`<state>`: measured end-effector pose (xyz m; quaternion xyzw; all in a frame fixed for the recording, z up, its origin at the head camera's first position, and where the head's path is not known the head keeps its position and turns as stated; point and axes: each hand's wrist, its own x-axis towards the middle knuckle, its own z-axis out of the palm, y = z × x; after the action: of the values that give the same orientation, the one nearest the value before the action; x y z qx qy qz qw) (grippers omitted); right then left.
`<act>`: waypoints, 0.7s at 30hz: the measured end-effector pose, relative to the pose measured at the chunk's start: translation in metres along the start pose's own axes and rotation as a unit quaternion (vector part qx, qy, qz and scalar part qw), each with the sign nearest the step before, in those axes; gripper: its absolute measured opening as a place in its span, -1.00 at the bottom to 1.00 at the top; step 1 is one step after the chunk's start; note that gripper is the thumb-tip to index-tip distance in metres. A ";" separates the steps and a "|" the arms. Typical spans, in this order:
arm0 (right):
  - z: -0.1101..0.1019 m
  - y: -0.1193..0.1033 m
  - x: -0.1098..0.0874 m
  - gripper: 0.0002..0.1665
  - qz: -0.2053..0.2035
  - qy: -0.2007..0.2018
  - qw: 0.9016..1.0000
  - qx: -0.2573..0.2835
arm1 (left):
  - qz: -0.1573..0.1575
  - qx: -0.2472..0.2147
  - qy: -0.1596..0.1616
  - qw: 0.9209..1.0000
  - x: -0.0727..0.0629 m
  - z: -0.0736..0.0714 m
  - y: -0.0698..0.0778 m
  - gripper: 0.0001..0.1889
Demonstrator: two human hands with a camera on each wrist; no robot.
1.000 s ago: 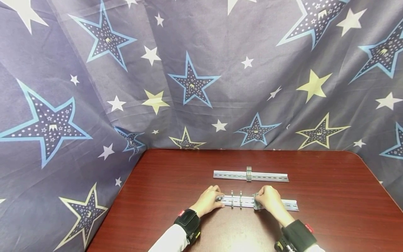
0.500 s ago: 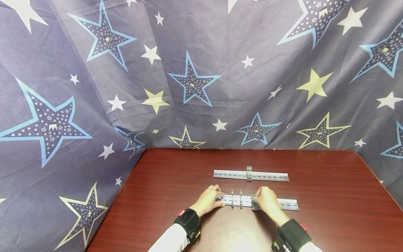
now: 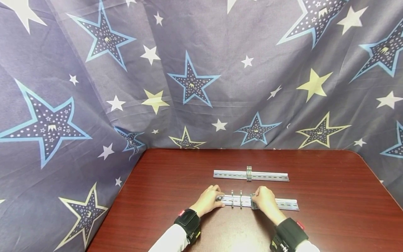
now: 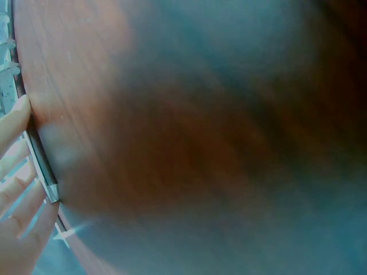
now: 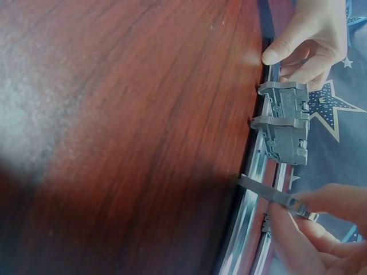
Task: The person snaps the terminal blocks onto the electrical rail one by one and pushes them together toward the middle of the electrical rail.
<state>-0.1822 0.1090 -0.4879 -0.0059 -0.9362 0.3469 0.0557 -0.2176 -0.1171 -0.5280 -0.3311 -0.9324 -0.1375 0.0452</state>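
Note:
My left hand (image 3: 207, 200) grips the left end of the near slotted metal DIN rail (image 3: 288, 204), thumb along its near edge in the left wrist view. Two thin grey terminal blocks (image 5: 287, 137) stand upright across this rail, a little apart, between my hands. To their right, my right hand (image 3: 266, 202) pinches another grey terminal block (image 5: 265, 191) between thumb and fingers. In the right wrist view that block lies aslant over the rail, its free end right at the near edge. My fingers hide its other end in part.
Behind the near rail lies a second DIN rail (image 3: 270, 176), roughly parallel, with several terminal blocks (image 3: 249, 173) packed together near its middle. Both rest on a reddish-brown wooden table (image 3: 176, 164). A grey curtain (image 3: 220, 115) with stars hangs along the table's back and left sides.
My right hand has shifted slightly left along the rail with its terminal block, which now shows less of its broad face. My left hand has stayed at the rail's end.

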 end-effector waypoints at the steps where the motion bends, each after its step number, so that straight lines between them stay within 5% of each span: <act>1: 0.000 0.000 0.000 -0.85 0.000 0.001 1.000 0.000 | 0.000 0.001 0.000 1.000 0.000 0.000 0.000 -0.68; 21: 0.010 -0.007 0.003 -0.67 -0.013 0.047 0.998 -0.032 | 0.025 0.001 0.014 1.000 0.000 -0.002 0.000 -0.70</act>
<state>-0.1859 0.0967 -0.4907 -0.0118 -0.9433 0.3151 0.1038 -0.2172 -0.1175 -0.5265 -0.3519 -0.9234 -0.1401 0.0623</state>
